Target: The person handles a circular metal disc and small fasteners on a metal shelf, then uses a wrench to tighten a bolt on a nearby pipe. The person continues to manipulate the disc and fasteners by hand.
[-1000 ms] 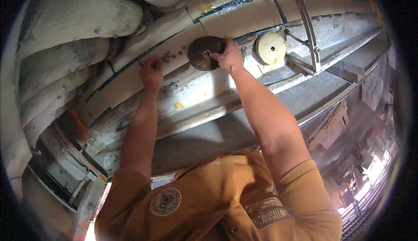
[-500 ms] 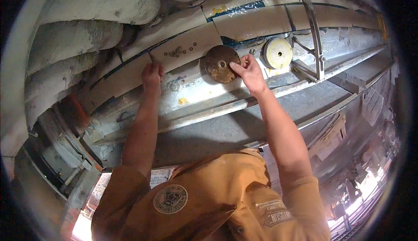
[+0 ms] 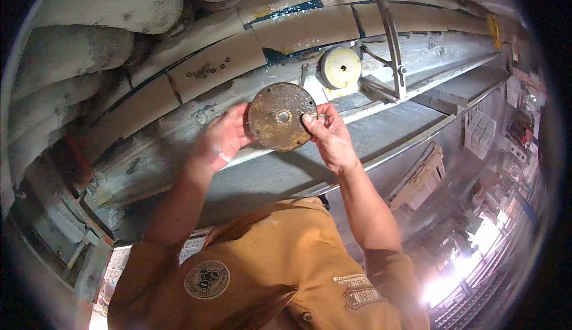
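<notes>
- Dusty metal housing [image 3: 179,145] fills the background, with pale insulated pipes [image 3: 77,62] beyond the left hand and a cluttered floor far past the right hand.
- Left hand [image 3: 221,141] cups the left edge of the rusty round disc [image 3: 281,116], fingers curled behind it.
- Right hand [image 3: 329,133] pinches the right edge, thumb on the face, fingers behind.
- Disc sits between both hands, face toward the camera, centre hole visible, apparently clear of the housing.
- Cream-coloured round disc [image 3: 341,67] mounted just above the right hand.
- Judgement: keep grip on opposite edges, hold the disc square, keep fingers out of the hole and off flaking rust.
</notes>
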Demonstrator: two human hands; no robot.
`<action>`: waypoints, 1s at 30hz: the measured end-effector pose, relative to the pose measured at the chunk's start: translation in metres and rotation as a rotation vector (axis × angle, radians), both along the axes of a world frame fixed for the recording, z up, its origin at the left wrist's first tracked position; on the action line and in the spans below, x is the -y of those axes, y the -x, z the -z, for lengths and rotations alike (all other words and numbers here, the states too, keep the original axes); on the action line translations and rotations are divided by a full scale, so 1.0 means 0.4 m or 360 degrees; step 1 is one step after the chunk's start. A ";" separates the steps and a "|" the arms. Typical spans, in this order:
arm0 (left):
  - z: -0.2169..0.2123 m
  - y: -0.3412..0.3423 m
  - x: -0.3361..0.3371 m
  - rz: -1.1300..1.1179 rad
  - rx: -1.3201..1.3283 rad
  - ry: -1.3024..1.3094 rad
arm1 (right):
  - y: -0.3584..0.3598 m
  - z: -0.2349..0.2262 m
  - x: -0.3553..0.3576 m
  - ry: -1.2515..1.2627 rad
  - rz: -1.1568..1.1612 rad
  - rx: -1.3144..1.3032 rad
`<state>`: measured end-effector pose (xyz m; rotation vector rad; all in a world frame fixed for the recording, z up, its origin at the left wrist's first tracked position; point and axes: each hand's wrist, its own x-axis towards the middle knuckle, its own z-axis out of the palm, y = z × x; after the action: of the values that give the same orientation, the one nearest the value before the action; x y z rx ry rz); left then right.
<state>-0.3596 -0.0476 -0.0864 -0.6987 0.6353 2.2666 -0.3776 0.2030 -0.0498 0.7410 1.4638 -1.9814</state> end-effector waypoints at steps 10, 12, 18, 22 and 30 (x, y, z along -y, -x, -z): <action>-0.081 0.015 -0.117 -0.0089 -0.0093 0.0077 | -0.017 -0.011 0.032 0.0166 0.0067 0.0045; -0.085 0.016 -0.115 -0.0095 -0.0052 0.0095 | -0.020 0.007 0.027 0.0127 0.0003 0.0046; -0.032 -0.028 -0.075 -0.0179 0.0062 0.0198 | -0.023 0.066 0.036 -0.0095 -0.0439 0.0001; -0.017 -0.066 0.000 -0.0270 0.0209 0.0258 | 0.049 0.083 0.081 -0.0288 -0.0956 0.0088; 0.021 -0.153 0.174 -0.0635 0.0551 0.0383 | 0.225 0.278 0.346 -0.1095 -0.1385 -0.1188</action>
<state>-0.2983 -0.1173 -0.0948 -1.4073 0.6465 2.3540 -0.4676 0.0647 -0.1609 -0.4641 2.3878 -1.0621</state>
